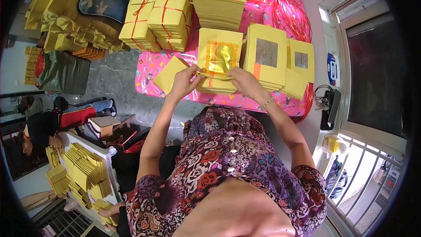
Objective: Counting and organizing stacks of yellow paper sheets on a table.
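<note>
Work surface: table with a glossy pink printed cover (144,72), set between a grey tiled floor (103,79) and a windowed wall.

Nearest zone. Both hands meet the near edge of a yellow paper sheet (205,41), which bears a gold foil square (221,57) bordered in orange. This sheet lies on top of a paper stack (217,88) at the table's front edge. Left hand (186,80): fingertips pinch the left end of the raised, folded edge; a small red-and-white item (193,77) at the fingers is too small to identify. Right hand (246,82): thumb and fingers pinch the right end of the same fold. A loose yellow sheet (169,77) lies left of the stack, partly behind the left hand.

Adjacent zone. To the right stand a stack with a silver foil panel (266,55) and a lower silver-foil stack (301,61).

Rear zone. Behind the worked stack rises a tall yellow stack (219,11). Bundles tied with red ribbon (169,19) stand to its left; loose red strips (280,4) spread to its right.

Containers. An orange basket (90,52) sits on the floor at left, with yellow folded paper (66,41) heaped beside and above it; its interior is hidden. A dark green sack (63,74) stands near it, contents not visible. At the window, a clear bag (332,143) holds something yellow.
</note>
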A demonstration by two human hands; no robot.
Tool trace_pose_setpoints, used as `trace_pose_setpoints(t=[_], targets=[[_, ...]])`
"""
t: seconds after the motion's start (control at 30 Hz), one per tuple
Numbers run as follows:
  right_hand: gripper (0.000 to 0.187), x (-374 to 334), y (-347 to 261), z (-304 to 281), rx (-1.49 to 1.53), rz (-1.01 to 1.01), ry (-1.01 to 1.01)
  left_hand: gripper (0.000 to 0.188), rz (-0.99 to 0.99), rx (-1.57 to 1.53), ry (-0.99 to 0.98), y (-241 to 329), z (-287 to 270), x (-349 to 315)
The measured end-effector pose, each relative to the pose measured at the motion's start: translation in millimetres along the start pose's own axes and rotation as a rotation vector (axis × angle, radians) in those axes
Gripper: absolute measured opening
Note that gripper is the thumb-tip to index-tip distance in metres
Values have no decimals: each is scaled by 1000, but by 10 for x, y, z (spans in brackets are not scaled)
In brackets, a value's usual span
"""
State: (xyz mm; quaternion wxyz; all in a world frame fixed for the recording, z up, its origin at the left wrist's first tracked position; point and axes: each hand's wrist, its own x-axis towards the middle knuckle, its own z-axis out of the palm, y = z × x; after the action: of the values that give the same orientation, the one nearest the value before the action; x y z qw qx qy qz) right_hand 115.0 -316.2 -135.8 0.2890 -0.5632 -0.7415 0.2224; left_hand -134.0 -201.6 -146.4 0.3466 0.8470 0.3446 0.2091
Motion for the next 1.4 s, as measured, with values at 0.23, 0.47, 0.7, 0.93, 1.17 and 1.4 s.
trace_pose_setpoints(t=[0.23, 0.47, 0.7, 0.93, 1.17, 1.4], targets=[[14, 27, 5, 13, -6, 84, -4, 26, -62, -116, 24, 109, -18, -15], [13, 28, 14, 23, -24, 95, 15, 32, 194, -32, 205, 41, 39, -121], [12, 60, 13, 26, -22, 96, 35, 20, 258, 80, 197, 80, 31, -137], [12, 70, 12, 37, -38, 99, 29, 17, 260, 12, 213, 83, -9, -96], [12, 54, 27, 49, -29, 85, 33, 16, 77, -185, 89, 12, -20, -105], [14, 71, -4, 37, -36, 63, 29, 18, 151, -68, 55, 118, -126, -32]])
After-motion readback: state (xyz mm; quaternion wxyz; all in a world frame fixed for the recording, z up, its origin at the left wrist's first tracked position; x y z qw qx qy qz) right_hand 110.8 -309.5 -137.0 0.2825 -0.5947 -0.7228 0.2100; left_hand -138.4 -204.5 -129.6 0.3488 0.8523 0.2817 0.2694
